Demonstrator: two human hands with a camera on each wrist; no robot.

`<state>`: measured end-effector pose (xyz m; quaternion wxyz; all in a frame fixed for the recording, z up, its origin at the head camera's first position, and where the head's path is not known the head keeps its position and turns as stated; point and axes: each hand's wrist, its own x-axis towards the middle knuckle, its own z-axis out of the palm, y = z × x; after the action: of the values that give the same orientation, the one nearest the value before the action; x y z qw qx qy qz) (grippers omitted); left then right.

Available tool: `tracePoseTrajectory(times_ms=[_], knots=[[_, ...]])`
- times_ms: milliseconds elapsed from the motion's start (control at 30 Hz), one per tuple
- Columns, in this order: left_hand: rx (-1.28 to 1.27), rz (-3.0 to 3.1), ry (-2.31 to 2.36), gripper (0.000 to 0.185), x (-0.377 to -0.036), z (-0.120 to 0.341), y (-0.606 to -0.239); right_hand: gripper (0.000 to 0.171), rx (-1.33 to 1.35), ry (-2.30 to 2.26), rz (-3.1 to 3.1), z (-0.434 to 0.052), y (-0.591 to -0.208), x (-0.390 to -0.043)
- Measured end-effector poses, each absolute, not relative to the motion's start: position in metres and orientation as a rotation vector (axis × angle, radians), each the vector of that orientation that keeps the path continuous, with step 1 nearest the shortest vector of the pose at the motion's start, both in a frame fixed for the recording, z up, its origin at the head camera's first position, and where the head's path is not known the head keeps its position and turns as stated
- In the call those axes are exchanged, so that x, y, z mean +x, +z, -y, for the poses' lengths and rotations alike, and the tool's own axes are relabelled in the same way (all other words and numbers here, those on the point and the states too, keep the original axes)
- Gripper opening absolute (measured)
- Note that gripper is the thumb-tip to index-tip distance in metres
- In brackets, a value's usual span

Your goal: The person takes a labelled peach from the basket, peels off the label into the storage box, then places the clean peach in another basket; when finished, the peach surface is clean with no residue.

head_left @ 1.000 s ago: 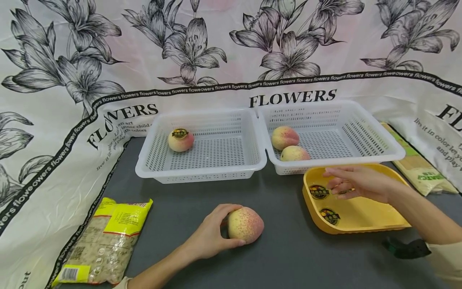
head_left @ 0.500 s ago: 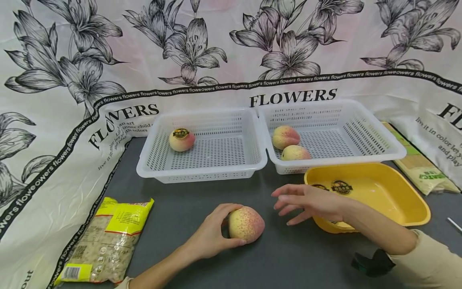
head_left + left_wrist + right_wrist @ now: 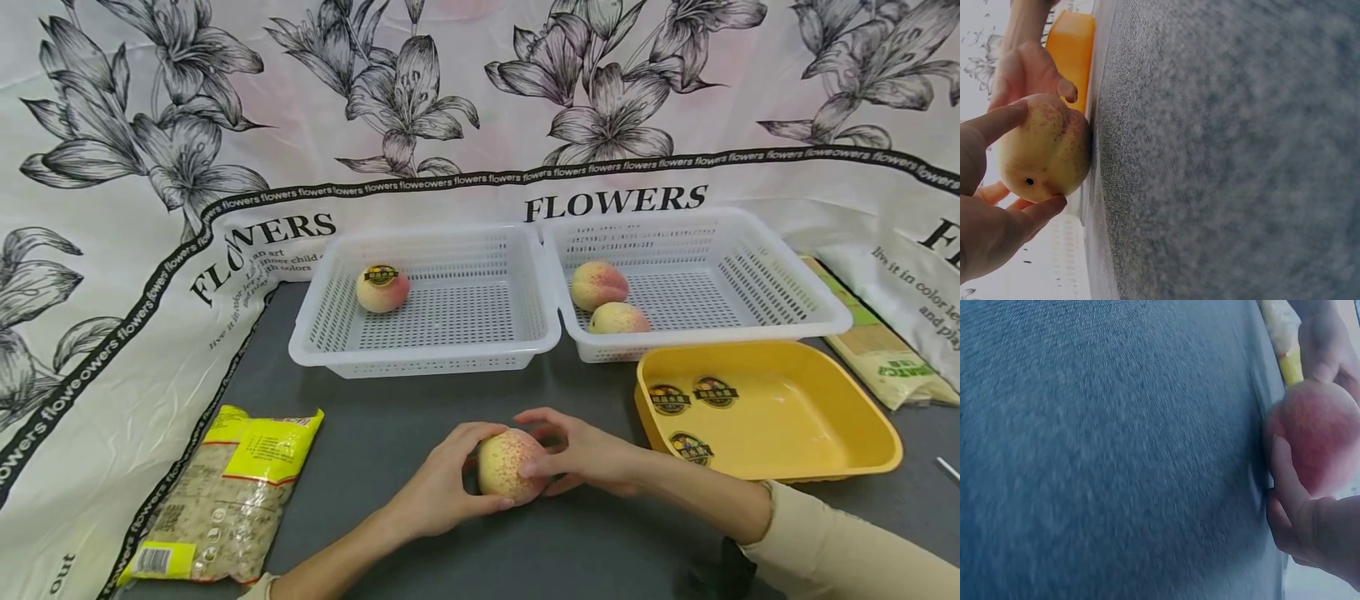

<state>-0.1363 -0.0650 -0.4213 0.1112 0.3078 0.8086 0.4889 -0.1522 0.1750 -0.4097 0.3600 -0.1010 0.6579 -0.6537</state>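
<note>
Now both sets of fingers are on one peach (image 3: pixel 512 465), which rests on the grey mat (image 3: pixel 420 400) near its front edge, roughly midway between my forearms. My left hand (image 3: pixel 442 483) grips it from the left: thumb curled under the near side, index finger arched over the top, the other fingers bent behind. In the left wrist view the peach (image 3: pixel 1044 150) sits between my index finger above and thumb below, its base against the mat (image 3: pixel 1229 150). My right hand (image 3: pixel 581 454) comes from the right, fingers curled loosely against the peach's right and far side, thumb toward the near side; contact is plain, how firmly it grips I cannot tell. In the right wrist view one finger (image 3: pixel 1288 475) lies along the red flank of the peach (image 3: pixel 1319 434).

Left forearm runs in from the lower left, wrist low. Right forearm, in a beige sleeve (image 3: pixel 840 550), comes in from the lower right, passing in front of the yellow tray (image 3: pixel 817 417).

Outward: the tray holds three round stickers (image 3: pixel 688 408). Behind it the right basket (image 3: pixel 765 275) contains two peaches (image 3: pixel 609 300); the left basket (image 3: pixel 457 342), touching it, contains one stickered peach (image 3: pixel 382 287). A bag of grain (image 3: pixel 217 496) lies at far left, a green-labelled packet (image 3: pixel 877 350) at far right.
</note>
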Motion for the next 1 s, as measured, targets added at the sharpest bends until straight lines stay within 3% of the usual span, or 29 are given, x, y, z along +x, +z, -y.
tracePoseTrajectory(times_ms=[400,700,800,1000], knots=[[0.928,-2.347,1.447,0.07,-0.139,0.073,-0.417,0.068,-0.283,-1.705,-1.688,-0.165,-0.414,-0.151],[0.898,-2.633,1.928,0.049,-0.173,0.115,-0.367,0.068,-0.3,-1.724,-1.694,-0.164,-0.414,-0.151],[0.673,-2.855,2.064,0.041,-0.192,0.135,-0.354,0.068,-0.297,-1.725,-1.702,-0.164,-0.415,-0.151],[-0.133,-2.915,2.254,0.039,-0.221,0.169,-0.36,0.067,-0.304,-1.734,-1.697,-0.164,-0.417,-0.149]])
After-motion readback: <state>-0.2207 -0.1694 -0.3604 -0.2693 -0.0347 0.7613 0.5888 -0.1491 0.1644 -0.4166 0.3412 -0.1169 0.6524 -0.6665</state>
